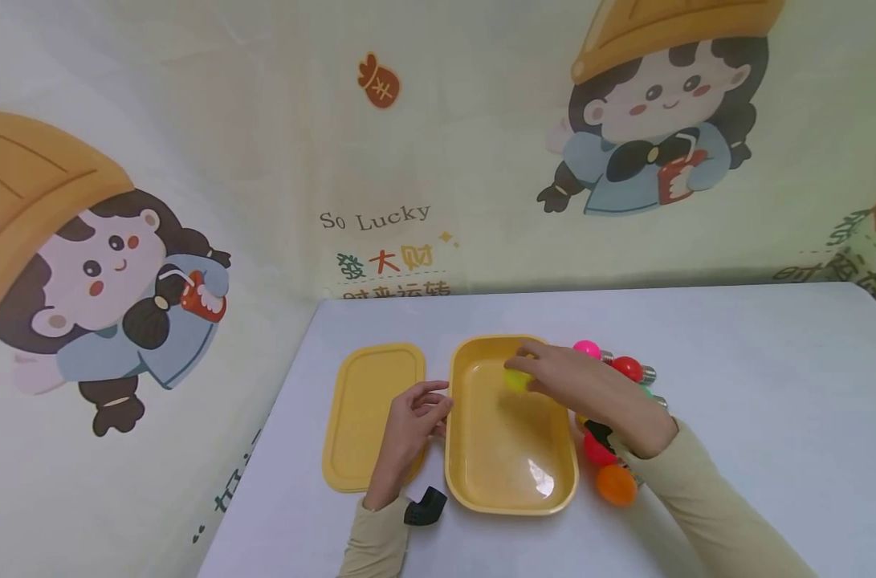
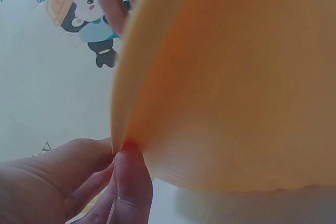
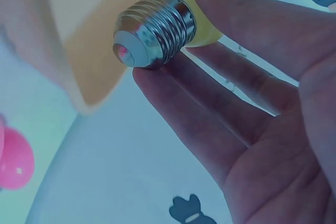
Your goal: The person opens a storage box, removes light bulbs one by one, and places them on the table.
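Note:
My right hand [image 1: 578, 384] holds a yellow light bulb [image 1: 516, 380] over the far part of a yellow plastic box [image 1: 506, 482]. In the right wrist view the thumb and fingers pinch the bulb, and its silver screw base [image 3: 155, 30] points away from the palm. My left hand [image 1: 412, 417] is at the box's left side. In the left wrist view its thumb and fingers pinch the box's rim [image 2: 123, 114]. No other thing shows inside the box.
Right of the box lie several coloured bulbs, among them a pink bulb [image 1: 586, 349], a red bulb [image 1: 627, 369] and an orange bulb [image 1: 617, 486]; my right arm hides some. A flat yellow lid [image 1: 358, 409] lies left of the box on the white table [image 1: 755, 385].

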{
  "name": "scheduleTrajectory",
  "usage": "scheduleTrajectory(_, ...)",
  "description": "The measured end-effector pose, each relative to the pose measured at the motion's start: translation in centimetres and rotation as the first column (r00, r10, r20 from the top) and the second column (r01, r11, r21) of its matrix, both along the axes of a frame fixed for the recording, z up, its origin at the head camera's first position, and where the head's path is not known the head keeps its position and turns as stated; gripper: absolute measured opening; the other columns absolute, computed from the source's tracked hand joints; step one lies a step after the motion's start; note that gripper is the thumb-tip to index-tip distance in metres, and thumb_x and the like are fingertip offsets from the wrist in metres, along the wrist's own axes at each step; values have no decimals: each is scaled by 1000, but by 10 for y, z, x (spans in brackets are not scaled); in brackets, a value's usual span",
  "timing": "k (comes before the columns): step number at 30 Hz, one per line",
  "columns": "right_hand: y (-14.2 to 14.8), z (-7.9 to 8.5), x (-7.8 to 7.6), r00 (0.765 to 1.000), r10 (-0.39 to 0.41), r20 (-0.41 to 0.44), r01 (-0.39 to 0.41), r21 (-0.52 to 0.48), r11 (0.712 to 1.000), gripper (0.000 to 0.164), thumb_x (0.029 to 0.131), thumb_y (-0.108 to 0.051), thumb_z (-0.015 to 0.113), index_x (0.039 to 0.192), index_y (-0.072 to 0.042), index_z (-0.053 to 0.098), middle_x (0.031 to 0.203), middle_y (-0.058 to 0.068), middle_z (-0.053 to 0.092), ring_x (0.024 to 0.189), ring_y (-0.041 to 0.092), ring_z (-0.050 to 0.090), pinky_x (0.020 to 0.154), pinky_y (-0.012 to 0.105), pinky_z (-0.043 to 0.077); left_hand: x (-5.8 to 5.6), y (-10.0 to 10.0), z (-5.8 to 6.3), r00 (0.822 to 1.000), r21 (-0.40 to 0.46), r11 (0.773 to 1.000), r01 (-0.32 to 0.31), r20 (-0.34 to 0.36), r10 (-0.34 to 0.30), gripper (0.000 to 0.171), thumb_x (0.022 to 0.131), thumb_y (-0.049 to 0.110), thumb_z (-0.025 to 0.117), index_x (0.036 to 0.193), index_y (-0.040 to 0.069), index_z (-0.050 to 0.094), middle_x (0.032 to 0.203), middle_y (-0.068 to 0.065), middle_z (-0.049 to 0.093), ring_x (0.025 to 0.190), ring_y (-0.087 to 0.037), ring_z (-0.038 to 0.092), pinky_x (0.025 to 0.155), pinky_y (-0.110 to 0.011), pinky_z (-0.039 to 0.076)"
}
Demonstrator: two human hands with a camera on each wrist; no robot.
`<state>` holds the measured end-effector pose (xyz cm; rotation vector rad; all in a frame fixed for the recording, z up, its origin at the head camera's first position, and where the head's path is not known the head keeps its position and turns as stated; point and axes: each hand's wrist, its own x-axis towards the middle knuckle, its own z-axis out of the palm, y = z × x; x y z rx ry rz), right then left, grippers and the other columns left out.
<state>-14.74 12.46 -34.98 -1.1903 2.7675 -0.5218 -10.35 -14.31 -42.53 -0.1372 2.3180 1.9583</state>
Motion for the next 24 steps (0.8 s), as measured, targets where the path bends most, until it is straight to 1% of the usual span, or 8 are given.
scheduleTrajectory(3, 9, 1, 5, 1000, -2, -18, 2, -4, 1000, 45, 84, -13, 79, 127, -10, 65, 121, 8, 60, 95, 16, 65, 78, 27, 60, 0, 0, -1, 1000, -2, 1000, -2, 3, 2, 37, 92, 15, 71, 126, 3, 63, 103, -17, 68, 70, -13, 65, 61, -27, 59)
scheduleTrajectory(9, 23, 4, 11, 996, -8, -94, 11, 31, 999, 44, 81, -14, 81, 122, -9, 67, 116, 9, 62, 86, 15, 66, 71, 25, 60, -1, 1, -2, 1000, -7, 1000, -2, 0, 2, 37, 92, 17, 71, 126, 3, 63, 103, -16, 68, 71, -14, 65, 62, -26, 59)
scheduleTrajectory(11, 27, 5, 13, 995, -13, -103, 17, 40, 999, 43, 81, -13, 81, 122, -9, 67, 115, 9, 62, 82, 14, 65, 67, 24, 59, 0, 1, -1, 1000, -10, 1000, -1, -1, 1, 37, 92, 18, 72, 125, 3, 64, 103, -16, 68, 71, -14, 65, 63, -27, 59)
scheduleTrajectory(14, 33, 7, 16, 992, -24, -120, 31, 52, 998, 44, 80, -13, 82, 121, -10, 67, 114, 9, 62, 78, 13, 64, 64, 25, 58, 0, 1, -1, 1000, -14, 1000, -2, -3, 2, 38, 92, 19, 72, 125, 3, 64, 104, -17, 67, 71, -15, 64, 64, -28, 60)
scheduleTrajectory(18, 42, 9, 20, 995, -54, -89, 58, 44, 997, 46, 79, -13, 83, 122, -12, 67, 116, 8, 63, 84, 15, 64, 68, 30, 60, 1, 1, -1, 1000, -13, 1000, -7, 2, 7, 38, 92, 19, 72, 125, 4, 64, 105, -18, 67, 72, -15, 65, 64, -28, 60)
scheduleTrajectory(21, 49, 9, 23, 995, -72, -74, 74, 26, 997, 44, 80, -14, 83, 121, -13, 68, 113, 5, 63, 87, 15, 64, 73, 31, 60, 1, 1, -1, 1000, -13, 1000, -10, 2, 10, 37, 92, 18, 72, 125, 4, 64, 105, -18, 67, 72, -14, 65, 64, -27, 60)
scheduleTrajectory(23, 54, 8, 25, 994, -68, -82, 70, 19, 997, 42, 80, -14, 82, 120, -12, 68, 111, 4, 63, 87, 14, 63, 74, 30, 60, 1, 1, -2, 1000, -13, 1000, -12, 0, 12, 36, 92, 17, 72, 124, 4, 64, 104, -17, 67, 72, -14, 65, 63, -27, 60)
scheduleTrajectory(24, 56, 7, 26, 993, -66, -99, 68, 20, 997, 42, 79, -14, 83, 119, -12, 69, 110, 4, 63, 87, 14, 63, 75, 30, 60, 1, 1, -2, 1000, -14, 1000, -13, 1, 13, 36, 92, 17, 72, 124, 4, 64, 104, -17, 67, 72, -15, 65, 63, -27, 60)
